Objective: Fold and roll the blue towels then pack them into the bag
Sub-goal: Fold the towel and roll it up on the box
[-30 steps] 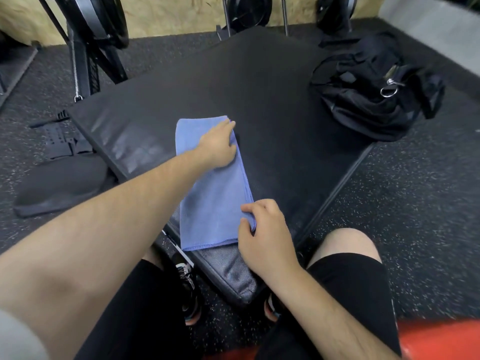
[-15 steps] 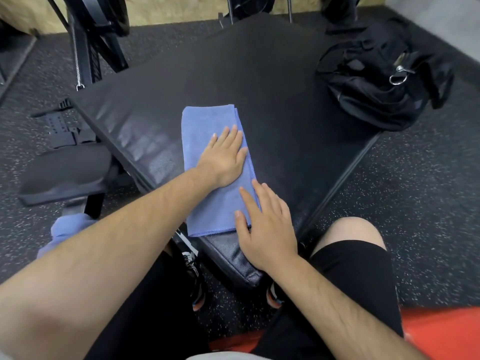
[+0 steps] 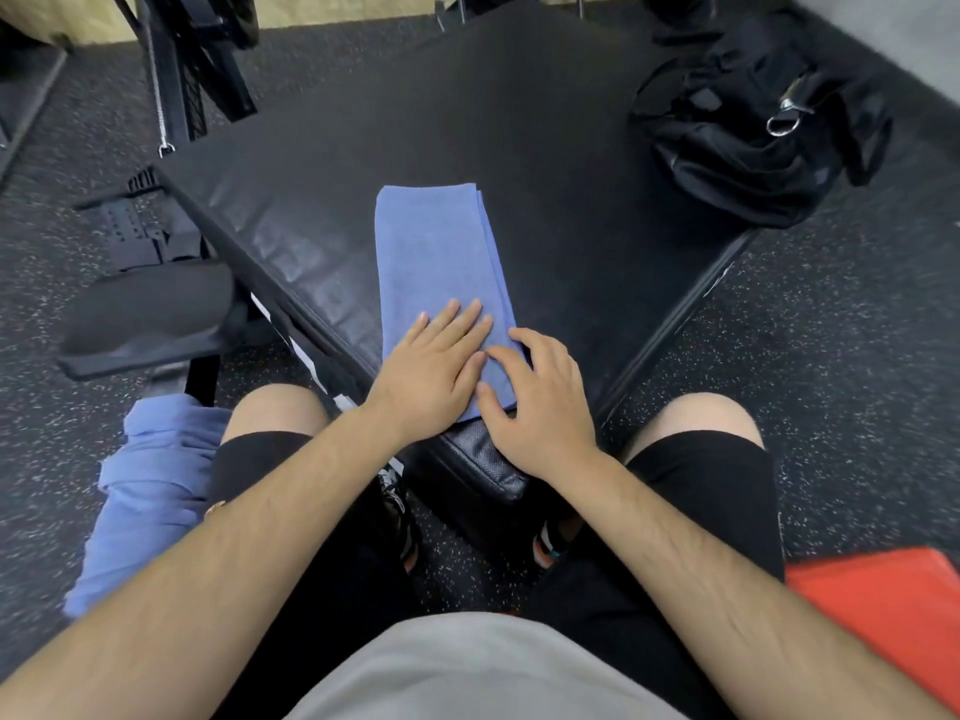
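A blue towel, folded into a long strip, lies on the black padded mat and runs away from me. My left hand lies flat on the strip's near end with straight fingers. Beside it, my right hand rests on the towel's near right corner, fingers slightly bent, thumb on the cloth. A black bag sits at the mat's far right corner. More blue towels hang in a loose bunch by my left knee.
A black bench pad stands to the left of the mat, with a metal rack behind it. A red mat lies on the speckled rubber floor at lower right. My knees flank the mat's near corner.
Both hands slid along the towel toward me, from its middle and far part to the near end. My right hand let go of the towel's edge and now lies on it.
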